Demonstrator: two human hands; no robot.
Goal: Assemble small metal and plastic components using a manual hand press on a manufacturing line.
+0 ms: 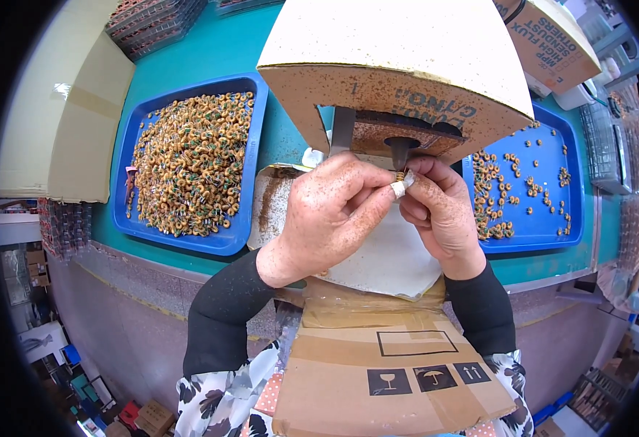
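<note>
My left hand (330, 211) and my right hand (442, 207) meet in front of a dark tapered spindle (402, 146). Pinched between their fingertips is a small copper-coloured wire-wound ring coil (399, 176), touching or just under the spindle's tip. White tape wraps a fingertip at the pinch and partly covers the coil. Brown specks dot the skin of both hands. Over the spindle stands a cardboard hood (399, 80), its lower edge coated in brown dust. Below my hands lies a pale, dust-stained sheet (378, 255).
A blue tray (258, 146) heaped with wound ring coils stands at the left. Another blue tray (545, 237) at the right holds fewer, scattered coils. A cardboard sheet (334, 364) covers my lap. At the far left stands a large carton (79, 124); stacked racks (156, 29) lie behind.
</note>
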